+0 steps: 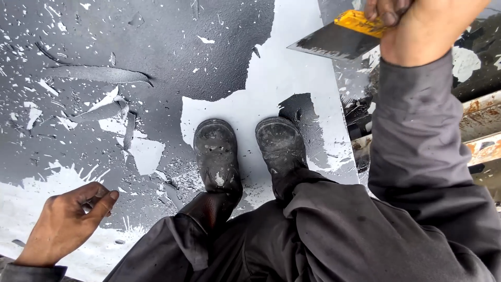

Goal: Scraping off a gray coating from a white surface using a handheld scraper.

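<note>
My right hand (417,26) is raised at the top right and grips a wide-bladed scraper (334,40) by its yellow handle (360,22); the dark blade points left over the painted surface. My left hand (65,224) hangs at the lower left with its fingers loosely curled and nothing visibly in it. Both arms wear grey sleeves. My two worn black boots (216,154) (279,143) stand side by side in the middle of the floor.
The floor is dark paint (156,47) peeling off a pale grey layer (292,73), with curled strips and several loose flakes at the left. A rusty metal edge (482,120) and a drop lie at the right.
</note>
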